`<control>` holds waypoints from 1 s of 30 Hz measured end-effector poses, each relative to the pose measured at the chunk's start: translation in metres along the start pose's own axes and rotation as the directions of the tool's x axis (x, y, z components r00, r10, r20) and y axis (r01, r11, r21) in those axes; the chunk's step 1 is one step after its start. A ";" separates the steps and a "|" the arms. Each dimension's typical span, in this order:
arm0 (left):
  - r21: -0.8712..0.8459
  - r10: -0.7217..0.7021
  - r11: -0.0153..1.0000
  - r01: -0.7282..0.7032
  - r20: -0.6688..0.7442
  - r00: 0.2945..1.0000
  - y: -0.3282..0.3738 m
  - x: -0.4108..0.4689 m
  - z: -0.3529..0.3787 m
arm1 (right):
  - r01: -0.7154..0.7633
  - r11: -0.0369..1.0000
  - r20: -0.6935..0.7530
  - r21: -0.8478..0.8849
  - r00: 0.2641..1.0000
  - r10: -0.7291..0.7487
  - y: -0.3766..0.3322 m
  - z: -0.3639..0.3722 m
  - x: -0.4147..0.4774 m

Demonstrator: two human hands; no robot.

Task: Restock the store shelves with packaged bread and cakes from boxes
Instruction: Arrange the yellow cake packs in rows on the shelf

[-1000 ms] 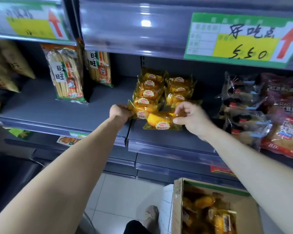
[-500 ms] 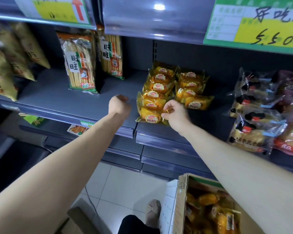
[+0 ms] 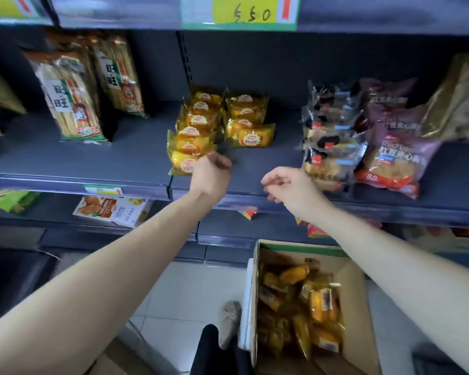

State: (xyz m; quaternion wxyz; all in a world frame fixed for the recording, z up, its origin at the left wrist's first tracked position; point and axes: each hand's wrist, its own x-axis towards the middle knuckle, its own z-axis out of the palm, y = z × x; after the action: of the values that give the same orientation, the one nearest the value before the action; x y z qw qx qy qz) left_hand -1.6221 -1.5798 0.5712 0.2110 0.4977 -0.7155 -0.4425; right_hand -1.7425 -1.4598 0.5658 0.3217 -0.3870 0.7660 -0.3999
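Observation:
Yellow cake packs lie in two rows on the grey shelf (image 3: pixel 65 158): a longer left row (image 3: pixel 194 125) and a shorter right row (image 3: pixel 251 123). My left hand (image 3: pixel 210 175) hovers at the right corner of the front pack (image 3: pixel 182 161) of the left row, its fingers loosely curled with nothing in them. My right hand (image 3: pixel 290 189) hangs over the shelf's front edge, to the right of the rows, with its fingers relaxed and nothing in it. On the floor below stands an open cardboard box (image 3: pixel 356 277) holding several more yellow packs (image 3: pixel 320 304).
Tall cracker bags (image 3: pixel 71 98) stand on the shelf at the left. Clear and dark red bread packs (image 3: pixel 363 147) are piled at the right. A price tag (image 3: pixel 238 12) hangs on the shelf above. Lower shelves carry boxed goods (image 3: pixel 111 209). My shoe (image 3: pixel 229 323) is beside the box.
My right hand has let go of the packs and drawn back to the right, to the shelf edge. My left hand now sits at the front pack's right corner. The view has shifted.

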 end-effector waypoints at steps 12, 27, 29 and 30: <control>0.254 -0.355 0.934 0.251 0.589 0.726 -0.069 -0.104 0.173 | -0.368 0.873 0.078 -0.319 0.908 0.411 0.172 -0.040 -0.098; 0.036 -0.799 0.471 0.882 0.442 0.409 -0.162 -0.106 0.256 | -0.589 0.651 0.217 -0.480 0.639 0.738 0.315 0.021 -0.100; -0.021 -0.812 0.463 0.886 0.391 0.433 -0.164 -0.103 0.256 | -0.572 0.647 0.198 -0.504 0.653 0.731 0.321 0.028 -0.096; -0.047 -0.805 0.469 0.882 0.387 0.449 -0.163 -0.102 0.256 | -0.553 0.648 0.181 -0.524 0.671 0.719 0.322 0.031 -0.095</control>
State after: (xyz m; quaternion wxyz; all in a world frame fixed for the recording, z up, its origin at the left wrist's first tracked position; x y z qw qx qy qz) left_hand -1.6837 -1.3987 0.3148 -0.0959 0.6820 -0.3332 -0.6439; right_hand -1.7789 -1.2678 0.2914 0.4898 -0.2155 0.8448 0.0013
